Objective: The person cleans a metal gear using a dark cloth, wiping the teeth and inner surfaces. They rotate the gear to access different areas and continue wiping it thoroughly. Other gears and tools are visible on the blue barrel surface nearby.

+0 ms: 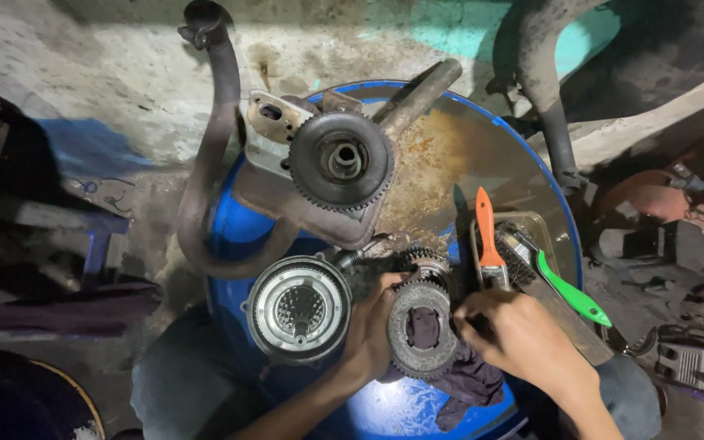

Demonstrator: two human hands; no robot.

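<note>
Head view: left hand (371,326) and right hand (515,330) clamp a clutch plate stack (422,329) over a dark rag (470,383). Clutch basket (299,309) lies apart, unassembled.

Dim, uneven overhead light, deep shadows at the edges, mild wide-angle distortion, centre sharp.

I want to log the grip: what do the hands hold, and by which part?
The left hand grips the round toothed friction disc by its left rim. The right hand rests at its right edge, over a dark cloth; its fingers are hidden.
</note>
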